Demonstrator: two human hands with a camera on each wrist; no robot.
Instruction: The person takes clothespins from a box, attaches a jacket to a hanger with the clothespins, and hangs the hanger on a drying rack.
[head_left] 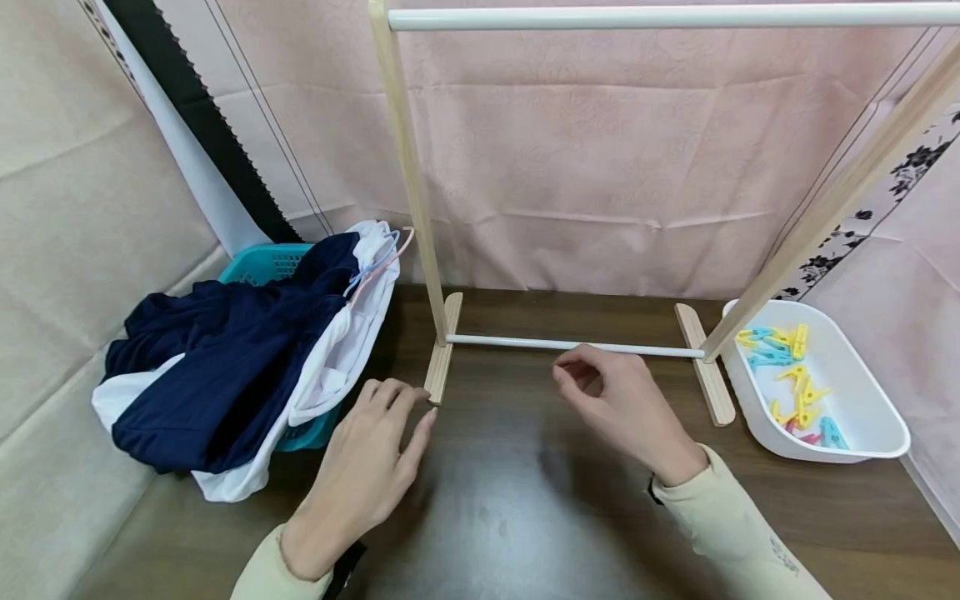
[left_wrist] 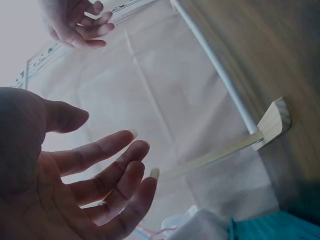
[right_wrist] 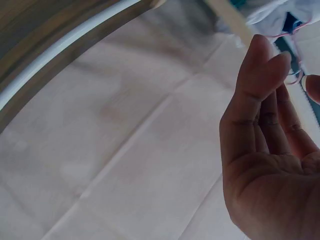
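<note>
My left hand (head_left: 367, 462), empty, fingers loosely bent and apart, is near the left foot (head_left: 444, 354) of the rack (head_left: 408, 150). Right hand (head_left: 622, 408) half-curled, thumb near forefinger, also empty, near the low rail (head_left: 510, 342). Crosswise feet presumably steady the frame. Clothes (head_left: 240, 375) heaped over a basket (head_left: 255, 265) at left, pegs (head_left: 804, 396) in a tub (head_left: 873, 425) at right; likely sited for easy reach.

Between the left hand (head_left: 371, 462) and right hand (head_left: 622, 408), the dark brown wood-grain tabletop (head_left: 487, 508) looks glossy. Beyond them: matt pale wooden post (head_left: 408, 150), smooth white rod (head_left: 502, 342), creased pink cloth (head_left: 600, 167). Leftward: soft navy cloth garment (head_left: 225, 358), perforated teal plastic basket (head_left: 258, 263). Rightward: smooth white plastic tub (head_left: 873, 421).
</note>
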